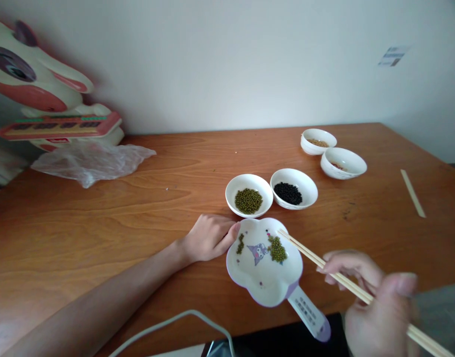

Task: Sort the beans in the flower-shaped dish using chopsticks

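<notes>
Pale wall (220, 64) rises behind our wooden tabletop (190, 163), and we take the flower-shaped dish (264, 282) near its front edge as our landmark. Green beans (277, 249) lie in that dish, most of them heaped right of its printed cartoon figure, with a few by the left rim. Our left hand (210, 238) rests at the dish's upper-left rim, thumb against it, its grip pinching that edge or only pressing it; we cannot tell which. Our right hand (372, 297), to the right of the dish, has its grip pinching wooden chopsticks (346, 283), their tips over the dish beside the larger heap. Just beyond the dish sit a bowl of green beans (249, 196) and a bowl of black beans (293, 189); farther right stand two more white bowls (318, 142). Well left of the dish, a clear plastic bag (93, 161) lies before a cow-shaped toy keyboard (60, 126).
</notes>
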`<state>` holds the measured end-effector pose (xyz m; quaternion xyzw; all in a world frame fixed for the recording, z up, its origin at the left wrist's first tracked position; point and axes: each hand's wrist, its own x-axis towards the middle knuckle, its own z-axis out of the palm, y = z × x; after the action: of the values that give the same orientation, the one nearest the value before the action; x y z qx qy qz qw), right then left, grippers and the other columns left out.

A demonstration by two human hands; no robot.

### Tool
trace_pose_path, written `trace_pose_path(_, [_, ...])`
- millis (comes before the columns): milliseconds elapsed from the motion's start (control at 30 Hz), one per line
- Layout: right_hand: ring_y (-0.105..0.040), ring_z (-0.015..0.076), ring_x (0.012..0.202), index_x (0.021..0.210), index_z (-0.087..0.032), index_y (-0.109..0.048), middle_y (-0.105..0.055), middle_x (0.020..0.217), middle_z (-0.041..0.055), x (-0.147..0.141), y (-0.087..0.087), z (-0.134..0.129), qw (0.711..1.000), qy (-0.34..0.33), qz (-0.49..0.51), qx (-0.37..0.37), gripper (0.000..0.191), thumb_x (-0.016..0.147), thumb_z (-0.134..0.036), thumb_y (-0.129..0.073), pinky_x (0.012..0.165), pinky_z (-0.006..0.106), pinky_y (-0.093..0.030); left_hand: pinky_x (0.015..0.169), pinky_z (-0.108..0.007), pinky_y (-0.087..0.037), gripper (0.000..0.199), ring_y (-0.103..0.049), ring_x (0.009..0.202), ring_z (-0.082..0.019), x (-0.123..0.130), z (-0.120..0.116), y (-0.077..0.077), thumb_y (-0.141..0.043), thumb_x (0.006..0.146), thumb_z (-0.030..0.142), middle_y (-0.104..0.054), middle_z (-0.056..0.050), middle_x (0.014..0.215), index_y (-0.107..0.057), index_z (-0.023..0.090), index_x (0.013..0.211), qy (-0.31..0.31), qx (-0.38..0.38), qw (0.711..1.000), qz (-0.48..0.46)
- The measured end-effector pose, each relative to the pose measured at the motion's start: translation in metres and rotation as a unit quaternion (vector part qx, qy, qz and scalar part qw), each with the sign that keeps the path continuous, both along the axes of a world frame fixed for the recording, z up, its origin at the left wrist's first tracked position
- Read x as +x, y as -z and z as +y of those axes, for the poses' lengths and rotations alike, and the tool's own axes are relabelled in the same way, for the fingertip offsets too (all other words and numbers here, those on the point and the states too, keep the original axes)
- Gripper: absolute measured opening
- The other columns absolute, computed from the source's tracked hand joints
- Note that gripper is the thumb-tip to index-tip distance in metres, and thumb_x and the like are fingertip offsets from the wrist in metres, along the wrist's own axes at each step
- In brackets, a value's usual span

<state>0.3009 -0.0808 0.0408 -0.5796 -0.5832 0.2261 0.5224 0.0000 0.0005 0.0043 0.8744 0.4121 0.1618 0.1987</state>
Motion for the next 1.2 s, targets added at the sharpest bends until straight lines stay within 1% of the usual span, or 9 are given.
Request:
trace_pose_path(133, [-0.065,0.0195,0.066,0.076,-0.021,-0.072,-0.072,0.075,0.0076,0.005,0.008,0.0,0.997,-0.054,-0.042,-0.036,0.076,0.108,-0.061,-0.016,0.057,0.031,-0.047,0.064,-0.028,-0.035,0.047,-0.053,0.064,-0.014,0.0,0.0,0.002,-0.027,0.112,0.035,-0.062,-0.002,0.073,-0.054,0.019,0.077,-0.001,-0.001,1.0,-0.002])
trace_pose_path(233, [-0.065,0.0175,0.064,0.077,-0.021,-0.071,-0.069,0.072,0.0053,-0.003,0.005,0.0,0.993,-0.092,-0.048,-0.053,0.075,0.108,-0.063,-0.016,0.055,0.029,-0.046,0.064,-0.028,-0.035,0.046,-0.053,0.064,-0.014,-0.001,0.0,0.003,-0.027,0.112,0.035,-0.063,-0.002,0.074,-0.054,0.019,0.078,-0.001,-0.005,1.0,0.001])
trace_pose_path(400, [-0.059,0.0162,0.063,0.078,-0.021,-0.067,-0.065,0.07,0.0034,-0.014,-0.004,0.0,0.995,-0.059,-0.043,-0.066,0.071,0.109,-0.061,-0.018,0.058,0.029,-0.042,0.065,-0.028,-0.036,0.046,-0.053,0.065,-0.013,-0.002,0.0,0.004,-0.027,0.112,0.035,-0.062,-0.002,0.074,-0.055,0.019,0.079,0.002,-0.008,1.0,0.007])
trace_pose_path(533, [-0.056,0.0151,0.057,0.078,-0.021,-0.066,-0.063,0.065,0.0024,-0.014,-0.003,0.0,0.989,-0.124,-0.054,-0.059,0.067,0.11,-0.058,-0.02,0.052,0.029,-0.039,0.066,-0.027,-0.038,0.046,-0.054,0.065,-0.013,-0.002,0.0,0.002,-0.027,0.112,0.035,-0.064,-0.002,0.075,-0.056,0.019,0.08,-0.002,-0.016,1.0,0.008])
trace_pose_path(567, [-0.055,0.015,0.056,0.078,-0.021,-0.066,-0.062,0.064,0.0021,-0.015,-0.003,0.0,0.989,-0.126,-0.05,-0.065,0.067,0.11,-0.057,-0.02,0.052,0.029,-0.038,0.066,-0.026,-0.038,0.046,-0.055,0.065,-0.013,-0.002,0.0,0.002,-0.027,0.112,0.036,-0.064,-0.002,0.075,-0.056,0.019,0.08,-0.003,-0.017,1.0,0.008])
trace_pose_path(700, [-0.052,0.0161,0.058,0.078,-0.021,-0.063,-0.059,0.066,0.0021,-0.022,-0.006,-0.002,0.993,-0.08,-0.022,-0.089,0.065,0.109,-0.058,-0.02,0.057,0.032,-0.035,0.066,-0.026,-0.039,0.047,-0.056,0.065,-0.013,-0.001,0.0,0.001,-0.027,0.112,0.035,-0.065,-0.003,0.075,-0.057,0.018,0.08,-0.004,-0.019,1.0,0.008])
trace_pose_path(900, [-0.052,0.0175,0.06,0.077,-0.022,-0.063,-0.059,0.066,0.0028,-0.028,-0.01,-0.001,0.992,-0.086,-0.009,-0.095,0.067,0.108,-0.062,-0.02,0.058,0.033,-0.035,0.065,-0.027,-0.039,0.047,-0.056,0.065,-0.013,-0.001,0.0,0.002,-0.028,0.112,0.035,-0.065,-0.003,0.075,-0.057,0.018,0.08,-0.002,-0.013,1.0,0.002])
trace_pose_path(1033, [-0.052,0.0166,0.06,0.074,-0.022,-0.063,-0.059,0.065,0.0018,-0.03,-0.011,0.0,0.993,-0.071,-0.009,-0.094,0.071,0.107,-0.066,-0.018,0.059,0.032,-0.035,0.064,-0.028,-0.037,0.047,-0.054,0.063,-0.013,0.0,0.0,0.002,-0.028,0.112,0.034,-0.063,-0.002,0.072,-0.056,0.019,0.077,0.002,-0.003,1.0,-0.009])
trace_pose_path(1200, [-0.055,0.0172,0.062,0.075,-0.022,-0.063,-0.06,0.066,0.0022,-0.032,-0.009,0.0,0.993,-0.075,0.003,-0.094,0.072,0.106,-0.067,-0.017,0.06,0.032,-0.038,0.064,-0.029,-0.037,0.046,-0.054,0.064,-0.013,-0.001,0.0,0.003,-0.028,0.112,0.034,-0.063,-0.002,0.073,-0.056,0.019,0.078,-0.001,0.001,1.0,0.001])
